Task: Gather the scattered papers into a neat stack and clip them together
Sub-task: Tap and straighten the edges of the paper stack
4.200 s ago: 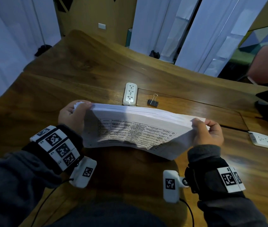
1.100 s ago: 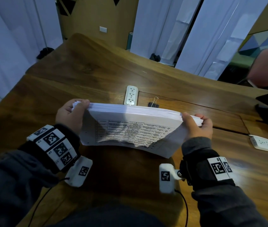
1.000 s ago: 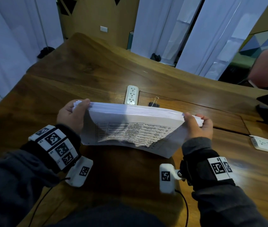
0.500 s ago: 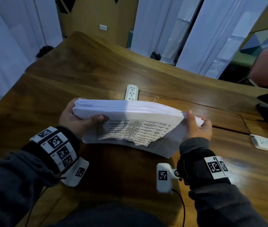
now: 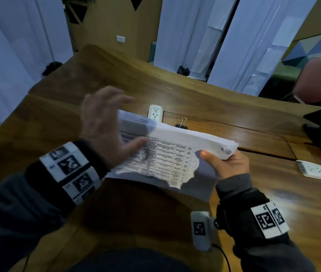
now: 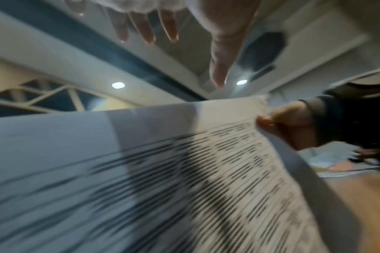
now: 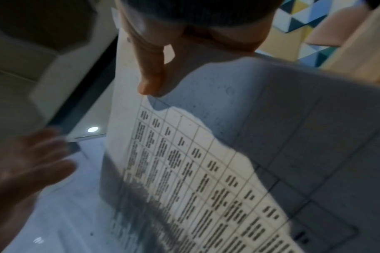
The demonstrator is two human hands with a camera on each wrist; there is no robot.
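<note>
Above the wooden table (image 5: 204, 99), paper stack (image 5: 175, 152) held aloft by right hand (image 5: 228, 163), pinching its right edge. Left hand (image 5: 104, 124) released, fingers spread, blurred. Stack thick, floppy, sheets prone to slip; support both short edges. Binder clip (image 5: 182, 123) lies on table behind.

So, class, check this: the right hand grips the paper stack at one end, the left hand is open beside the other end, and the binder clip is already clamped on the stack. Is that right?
Not quite. The binder clip is not on the paper stack; the head view shows it sitting on the table behind the papers. The right hand does grip one end, and the left hand is open at the other.
</note>
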